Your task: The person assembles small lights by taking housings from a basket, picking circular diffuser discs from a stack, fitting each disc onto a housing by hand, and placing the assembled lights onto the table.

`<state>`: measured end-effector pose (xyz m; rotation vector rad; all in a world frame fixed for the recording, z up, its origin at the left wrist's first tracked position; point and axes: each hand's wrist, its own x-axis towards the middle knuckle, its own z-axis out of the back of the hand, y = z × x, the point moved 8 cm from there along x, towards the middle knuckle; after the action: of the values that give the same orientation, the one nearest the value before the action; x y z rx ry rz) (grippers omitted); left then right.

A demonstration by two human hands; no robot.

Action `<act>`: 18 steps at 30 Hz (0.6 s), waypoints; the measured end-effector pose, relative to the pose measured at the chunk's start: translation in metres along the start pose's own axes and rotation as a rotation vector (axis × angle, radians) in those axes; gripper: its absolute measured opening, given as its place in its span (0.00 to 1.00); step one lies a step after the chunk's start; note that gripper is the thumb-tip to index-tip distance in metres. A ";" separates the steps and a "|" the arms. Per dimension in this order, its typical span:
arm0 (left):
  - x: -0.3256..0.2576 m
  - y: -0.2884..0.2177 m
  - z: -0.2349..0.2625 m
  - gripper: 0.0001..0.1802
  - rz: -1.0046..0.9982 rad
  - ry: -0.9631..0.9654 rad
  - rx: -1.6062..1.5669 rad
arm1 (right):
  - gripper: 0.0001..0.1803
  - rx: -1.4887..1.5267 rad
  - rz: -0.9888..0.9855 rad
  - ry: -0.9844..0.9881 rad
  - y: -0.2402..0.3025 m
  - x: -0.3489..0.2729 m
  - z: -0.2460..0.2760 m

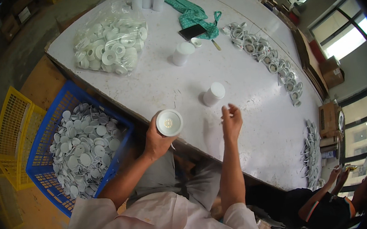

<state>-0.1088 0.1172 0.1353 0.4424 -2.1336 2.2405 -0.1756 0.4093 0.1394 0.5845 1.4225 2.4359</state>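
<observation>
My left hand (154,140) is closed round a white round downlight housing (169,123), held at the table's near edge. Its open face is turned up and shows a small patch of yellowish dots in the middle. My right hand (232,119) is raised over the table with its fingers apart and nothing in them. Just beyond it stands a white cylinder (214,94) with a flat top. Farther back is a second white cylinder (183,53), with a small white ring-shaped part (196,42) beside it.
A clear bag of white ring parts (111,44) lies at the back left. A blue basket (41,167) of white discs (84,147) stands left of me. Wired round parts (271,56) line the table's right side. A phone (192,32) rests by green cloth. Another person (332,210) sits at right.
</observation>
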 end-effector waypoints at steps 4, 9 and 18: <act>-0.012 0.018 -0.002 0.36 0.064 0.046 -0.057 | 0.25 0.098 -0.212 0.028 0.016 0.049 -0.028; -0.017 0.034 -0.004 0.39 0.143 0.102 -0.053 | 0.20 0.016 -0.238 0.131 -0.012 0.071 -0.047; -0.011 0.031 -0.009 0.41 0.189 0.251 0.031 | 0.15 0.568 -0.487 0.104 -0.038 0.056 -0.044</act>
<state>-0.1060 0.1263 0.1027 -0.0434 -2.0907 2.2803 -0.2449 0.4172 0.0985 0.1748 2.0309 1.7054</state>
